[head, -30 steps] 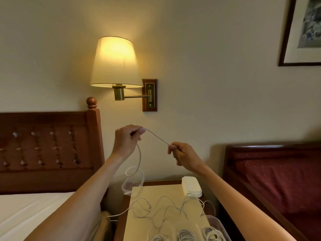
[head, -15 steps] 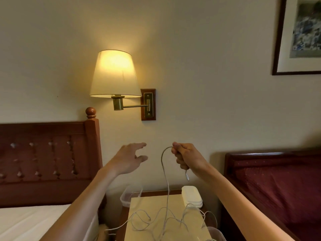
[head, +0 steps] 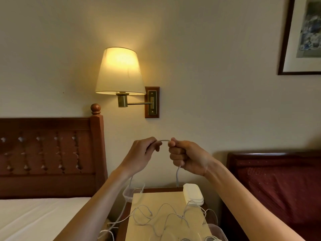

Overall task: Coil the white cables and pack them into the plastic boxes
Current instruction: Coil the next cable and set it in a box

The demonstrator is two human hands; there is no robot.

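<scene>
I hold a thin white cable [head: 164, 140] up in front of the wall, and a short arch of it spans the gap between my hands. My left hand [head: 141, 153] pinches one side of the arch. My right hand [head: 185, 156] grips the other side in a fist, and the cable's plug end [head: 177, 177] hangs below it. The rest of the cable drops behind my left wrist to loose loops [head: 156, 216] on the bedside table. A clear plastic box [head: 128, 193] stands at the table's back left. Another clear box [head: 218, 231] shows at the bottom right edge.
A pale board [head: 156, 199] covers the wooden bedside table. A stack of white lids [head: 193, 194] sits at its back right. A lit wall lamp [head: 119, 72] hangs above. A bed with a wooden headboard [head: 52, 153] is left, a red upholstered seat [head: 281, 185] right.
My left hand was open and apart from the cable half a second ago; it has now closed on the cable beside my right hand. The view has tilted slightly.
</scene>
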